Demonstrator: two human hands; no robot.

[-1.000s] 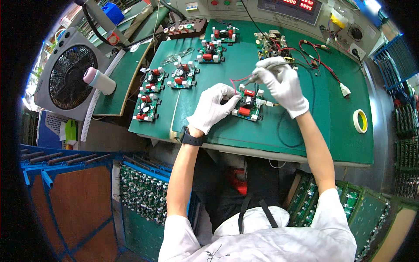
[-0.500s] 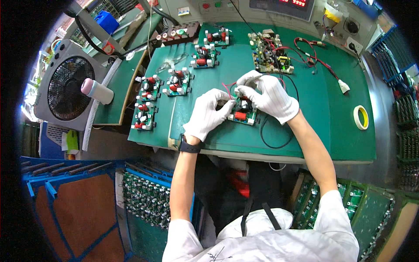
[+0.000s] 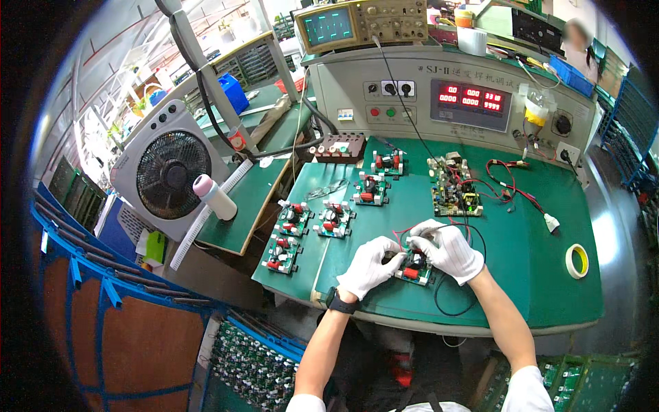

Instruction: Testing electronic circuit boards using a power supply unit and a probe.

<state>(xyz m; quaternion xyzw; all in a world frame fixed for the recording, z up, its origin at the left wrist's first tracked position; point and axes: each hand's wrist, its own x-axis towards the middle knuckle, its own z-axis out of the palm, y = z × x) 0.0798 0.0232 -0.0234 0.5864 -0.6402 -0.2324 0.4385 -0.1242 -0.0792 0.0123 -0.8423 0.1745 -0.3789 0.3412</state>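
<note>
Both my hands wear white gloves and meet over a small green circuit board (image 3: 416, 274) with red and black parts, near the bench's front edge. My left hand (image 3: 371, 266) is closed, thumb and fingers at the board's left edge. From the right, my right hand (image 3: 450, 251) curls over the board's far side, fingertips pinched together; what lies between them is hidden. Red wire (image 3: 401, 237) and a black cable (image 3: 439, 302) run around the board and my right hand. Beyond them lies a larger, densely filled circuit board (image 3: 454, 187) with red leads.
Several similar boards (image 3: 334, 220) stand at the left of the green bench (image 3: 535, 281). A yellow tape roll (image 3: 576, 261) and a cable with a white connector (image 3: 551, 222) lie right. Behind rises a test console (image 3: 405, 75) under an oscilloscope (image 3: 364, 26). Left are a fan (image 3: 171, 172) and a bottle (image 3: 218, 200).
The view has tilted up, bringing the console, oscilloscope and a person at the back right into sight. My hands remain at the same board, in nearly the same pose.
</note>
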